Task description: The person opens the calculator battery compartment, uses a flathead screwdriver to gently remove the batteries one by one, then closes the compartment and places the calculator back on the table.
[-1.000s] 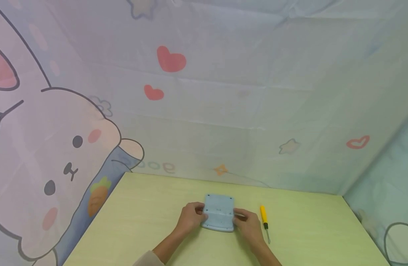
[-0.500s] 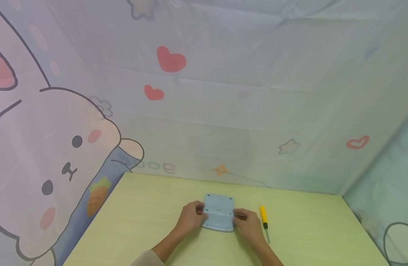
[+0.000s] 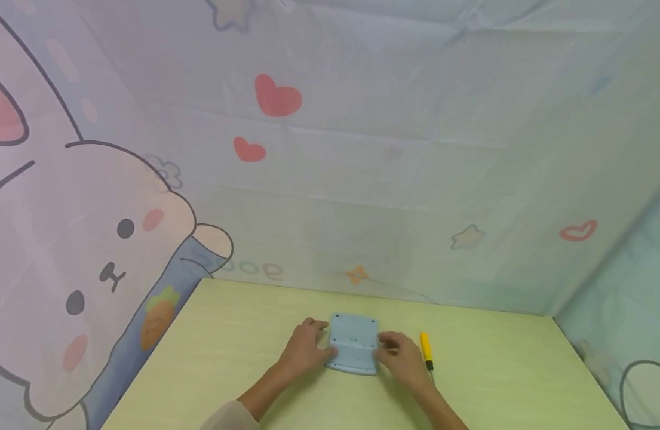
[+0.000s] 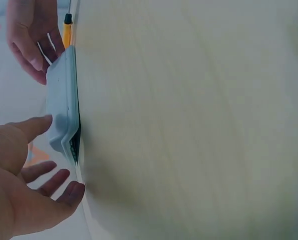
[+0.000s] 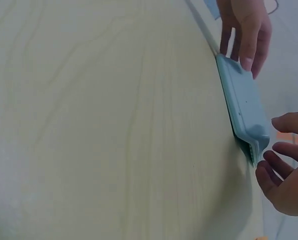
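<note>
Back of a blue device framed by two hands, head and wrist views. The pale blue device [image 3: 353, 343] lies on the table [image 3: 243, 334] just to the right of the left hand [image 3: 304, 351] and just to the left of the right hand [image 3: 405, 361]; its back is apparently uppermost, with small dark spots, probably screw holes, near the corners. Left hand: thumb and fingers loosely spread, the thumb tip at the device's edge, the other fingers apart from it; no grip is formed. Right hand: fingers parted and slightly bent, the thumb close to the opposite edge; contact cannot be told, and nothing is held. To the right of the right hand lies a screwdriver [image 3: 426, 347], untouched, its shaft partly hidden by the wrist. Step in hand, as judged: settling the device face down between the hands. Next move, as judged: if the screws are to be worked, the left hand should steady the device while the right reaches outward for the yellow handle; if the device is to be shifted, both hands must first close on its edges
</note>
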`<state>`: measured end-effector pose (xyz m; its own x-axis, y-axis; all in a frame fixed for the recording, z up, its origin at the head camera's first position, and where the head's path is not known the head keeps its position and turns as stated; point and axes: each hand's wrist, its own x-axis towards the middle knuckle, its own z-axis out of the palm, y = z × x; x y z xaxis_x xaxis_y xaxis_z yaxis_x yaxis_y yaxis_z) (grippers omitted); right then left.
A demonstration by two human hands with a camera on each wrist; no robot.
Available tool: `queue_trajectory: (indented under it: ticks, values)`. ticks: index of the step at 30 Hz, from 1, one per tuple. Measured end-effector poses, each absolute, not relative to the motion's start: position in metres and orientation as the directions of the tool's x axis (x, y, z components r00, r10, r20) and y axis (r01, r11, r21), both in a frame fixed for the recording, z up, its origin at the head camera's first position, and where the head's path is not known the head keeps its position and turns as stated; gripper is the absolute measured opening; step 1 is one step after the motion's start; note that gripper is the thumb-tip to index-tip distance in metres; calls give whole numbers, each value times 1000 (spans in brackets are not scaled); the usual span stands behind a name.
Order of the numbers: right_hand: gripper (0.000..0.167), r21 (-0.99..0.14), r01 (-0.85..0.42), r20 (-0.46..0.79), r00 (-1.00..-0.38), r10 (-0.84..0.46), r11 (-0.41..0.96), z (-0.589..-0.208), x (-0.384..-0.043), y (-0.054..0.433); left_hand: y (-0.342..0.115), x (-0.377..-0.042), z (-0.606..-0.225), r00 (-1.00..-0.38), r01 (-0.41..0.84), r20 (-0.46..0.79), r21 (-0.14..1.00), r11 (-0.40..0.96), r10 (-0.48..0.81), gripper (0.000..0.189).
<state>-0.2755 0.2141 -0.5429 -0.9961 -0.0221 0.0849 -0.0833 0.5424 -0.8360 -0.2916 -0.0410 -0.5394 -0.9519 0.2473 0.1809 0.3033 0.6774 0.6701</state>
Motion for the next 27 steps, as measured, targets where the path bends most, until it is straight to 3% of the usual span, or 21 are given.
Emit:
queue_trajectory:
  ticks: [9,19,27]
  values:
    - [36,-731,-301,261,-953,-157,613,-542,-278,211,-39,-298,-543,-884,449,168,561,696,436,80]
    - [37,-576,-403,299,-913,-276,711,-543,-282,201,-37,-308,-550,-825,558,176,407,723,537,87]
    - [36,-539,-504,359,-862,-357,675,-539,-288,192,-37,-318,-550,-784,619,172,285,732,596,95]
